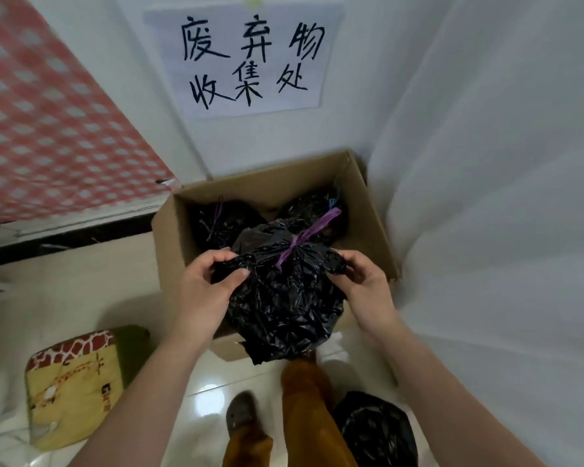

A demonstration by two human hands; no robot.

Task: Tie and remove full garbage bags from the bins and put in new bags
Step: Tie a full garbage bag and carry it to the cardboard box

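I have the crumpled black plastic garbage bag tied with purple string (284, 298) pinched between both sets of fingers, left hand (203, 291) and right hand (361, 291) curled on its neck; it hangs below my fingers, long axis vertical, the open brown cardboard box (368, 203) just beyond.

You are holding a glossy black garbage bag (284, 298) tied with a purple drawstring (305, 235), over a plain brown cardboard box (172, 237) in which more black bags (223, 220) are showing purple and blue ties. A red-and-white checked cloth (54, 129) is hanging at the left beside a white paper sign (243, 59) carrying black handwritten characters. On the pale tiled floor (81, 298) a yellow cushion (71, 382) is showing a red-and-white giraffe-patch border and an orange giraffe drawing, and your trousers (304, 409) are looking rust-orange.
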